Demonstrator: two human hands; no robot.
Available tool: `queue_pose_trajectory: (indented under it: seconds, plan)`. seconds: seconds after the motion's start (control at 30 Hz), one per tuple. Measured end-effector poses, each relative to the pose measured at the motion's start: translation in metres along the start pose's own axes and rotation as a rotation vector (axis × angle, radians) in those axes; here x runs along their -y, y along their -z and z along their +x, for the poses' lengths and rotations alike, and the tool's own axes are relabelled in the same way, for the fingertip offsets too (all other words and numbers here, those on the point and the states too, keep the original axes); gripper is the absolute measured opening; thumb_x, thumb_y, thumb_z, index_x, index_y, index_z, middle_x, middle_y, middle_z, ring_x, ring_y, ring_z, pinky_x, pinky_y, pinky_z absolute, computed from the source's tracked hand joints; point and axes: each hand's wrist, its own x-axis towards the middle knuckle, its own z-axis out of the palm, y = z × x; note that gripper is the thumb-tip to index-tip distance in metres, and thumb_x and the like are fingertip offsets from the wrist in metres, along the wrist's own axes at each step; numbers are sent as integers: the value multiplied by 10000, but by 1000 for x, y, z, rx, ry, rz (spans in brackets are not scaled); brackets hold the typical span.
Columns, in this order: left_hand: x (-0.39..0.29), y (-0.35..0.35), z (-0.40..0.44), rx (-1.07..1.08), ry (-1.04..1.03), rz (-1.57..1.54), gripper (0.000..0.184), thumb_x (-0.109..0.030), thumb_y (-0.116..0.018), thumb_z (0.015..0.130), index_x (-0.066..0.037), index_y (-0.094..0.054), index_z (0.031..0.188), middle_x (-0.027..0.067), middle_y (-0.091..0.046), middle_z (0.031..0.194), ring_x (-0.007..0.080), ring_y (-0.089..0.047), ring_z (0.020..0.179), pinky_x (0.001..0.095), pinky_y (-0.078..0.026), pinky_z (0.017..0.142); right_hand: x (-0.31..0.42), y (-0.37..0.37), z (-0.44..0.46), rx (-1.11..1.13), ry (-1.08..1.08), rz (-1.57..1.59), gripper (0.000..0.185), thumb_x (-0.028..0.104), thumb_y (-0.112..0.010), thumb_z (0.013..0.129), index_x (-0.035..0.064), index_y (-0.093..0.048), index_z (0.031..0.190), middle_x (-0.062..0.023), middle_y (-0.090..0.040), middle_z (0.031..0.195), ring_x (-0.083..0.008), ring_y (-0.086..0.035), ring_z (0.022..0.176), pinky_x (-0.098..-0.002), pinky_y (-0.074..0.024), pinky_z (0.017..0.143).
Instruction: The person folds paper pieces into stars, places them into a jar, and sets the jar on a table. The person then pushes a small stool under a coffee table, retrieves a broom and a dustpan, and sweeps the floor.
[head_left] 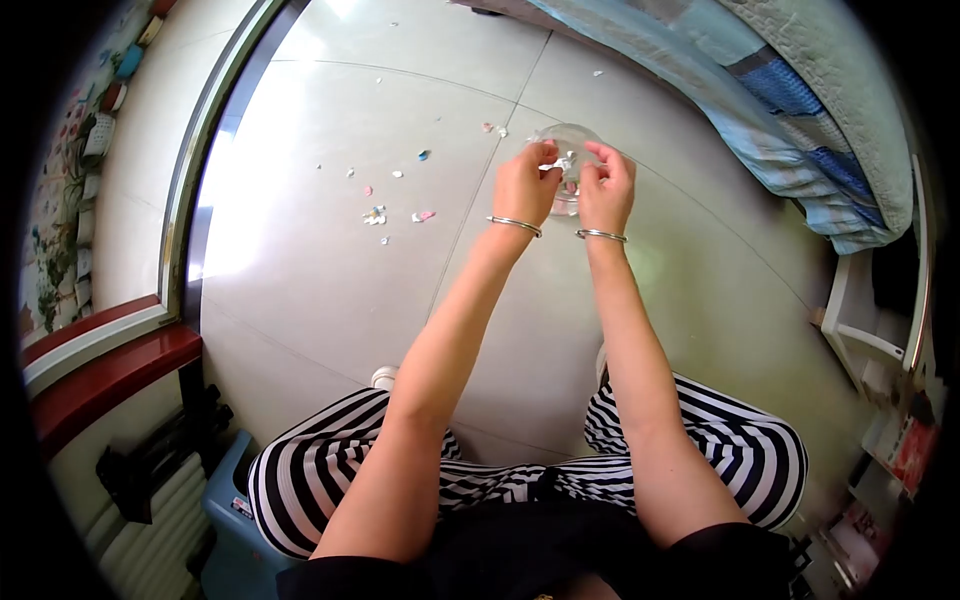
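Head view: looks partway; scraps [376, 217] litter floor [330, 300], some seem in clear bowl [574, 136]; left hand [528, 182], right hand [607, 187] fingers curled, grasp unclear.

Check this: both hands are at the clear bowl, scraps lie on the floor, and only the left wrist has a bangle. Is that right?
Not just the left wrist: the head view shows a left bangle and a right bangle. Yes, the left hand and right hand are at the clear bowl, and scraps lie on the floor.
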Motion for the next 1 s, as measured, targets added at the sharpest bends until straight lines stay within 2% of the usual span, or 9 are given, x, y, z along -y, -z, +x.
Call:
queue_pose_trajectory:
  seconds: [0.07,0.17,0.33,0.47,0.57,0.67,0.7,0.77,1.0]
  plan:
    - [-2,12,-6,-12,102,-155,223,-36,-580,839,60,-582,1040,111,-667,903,159,-662,764,254,-525,668,12,-7,-4,-7,61,11,132,67,-572,815,32,-624,932,-70,-588,884,-130,-574,728,-281,-487,658]
    - [18,28,-5,-98,150,-445,186,-34,-571,860,63,-590,1018,104,-656,886,150,-639,752,256,-524,669,37,-35,-21,164,-6,457,121,25,-565,825,21,-617,934,-50,-595,822,-103,-573,679,-234,-481,605]
    - [48,79,-10,-377,295,-760,139,-41,-586,857,57,-607,954,84,-640,806,141,-611,663,246,-517,561,60,-90,-59,423,-261,711,89,13,-548,843,-25,-592,910,-42,-634,797,-73,-589,674,-210,-496,630]
    - [100,119,-26,-521,436,-609,177,-75,-610,854,36,-615,992,81,-646,832,130,-612,677,232,-513,580,51,-122,-87,587,-456,643,153,1,-496,847,-48,-583,963,-82,-638,846,-114,-615,711,-244,-528,661]
    - [145,128,-39,-447,454,-229,170,-82,-607,853,19,-648,984,71,-651,813,110,-609,676,233,-510,588,29,-144,-107,671,-630,515,349,-38,-409,792,-79,-555,1106,-149,-628,1016,-167,-622,882,-265,-513,753]
    - [173,123,-53,-370,285,301,222,-110,-626,805,-37,-658,1012,109,-665,852,201,-641,735,312,-511,685,5,-161,-125,675,-612,411,421,-39,-441,783,-89,-490,1198,-200,-578,1137,-205,-599,975,-282,-497,823]
    - [172,123,-58,-373,294,302,222,-110,-626,805,-37,-658,1012,109,-665,852,201,-641,735,312,-511,685,2,-165,-133,627,-634,409,403,-27,-441,759,-93,-533,1146,-204,-609,1112,-228,-595,1040,-288,-451,908]
    - [168,120,-62,-342,260,449,203,-122,-617,783,-74,-662,975,133,-642,864,273,-622,793,368,-495,729,-6,-170,-139,602,-615,359,404,-28,-441,757,-93,-535,1144,-206,-610,1112,-231,-597,1042,-292,-455,905]
    - [161,117,-57,-228,335,634,115,-152,-575,810,-51,-612,852,147,-605,849,329,-584,812,416,-469,718,-33,-182,-141,607,-570,333,379,-15,-460,757,-72,-560,1118,-175,-651,1035,-235,-630,971,-309,-480,865]
